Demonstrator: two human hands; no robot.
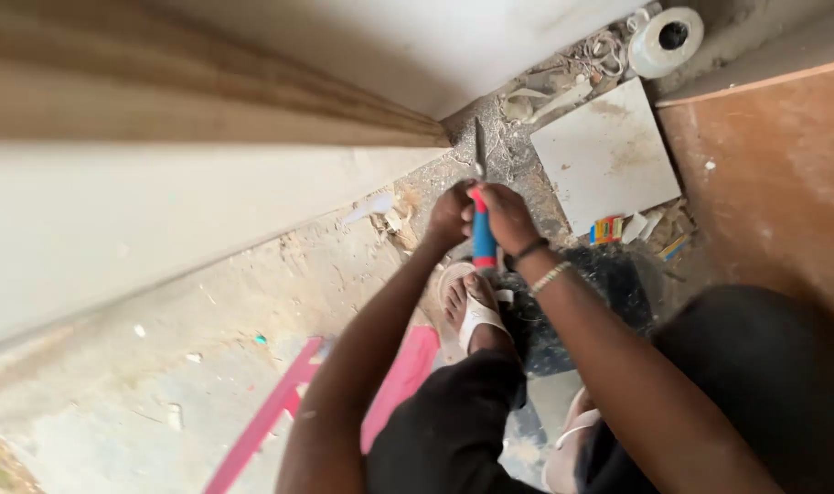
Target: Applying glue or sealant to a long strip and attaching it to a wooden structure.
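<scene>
Two hands meet on one tool just below the bottom edge of the long wooden board that slants across the upper left. The right hand is clenched around the top of the tool's red and blue handle, and the left hand closes on the same handle from the other side, its knuckles touching the right hand. The tool's thin metal blade sticks up from between the hands, its tip right beside the board's lower end, over gritty, dusty floor. Whether the tip touches the floor or the board cannot be told. A dark band and a pale beaded bracelet sit on the right wrist.

Right of the board's end, a square white tile lies flat on the floor, and beyond it, farther from the board, stands a white roll of tape among scraps of rubble. A few small coloured bits lie at the tile's near corner. Below the board, a foot in a white sandal rests directly under the hands, and a pink frame lies on the pale floor to the sandal's left. A reddish brown panel fills the side of the view farthest from the board
</scene>
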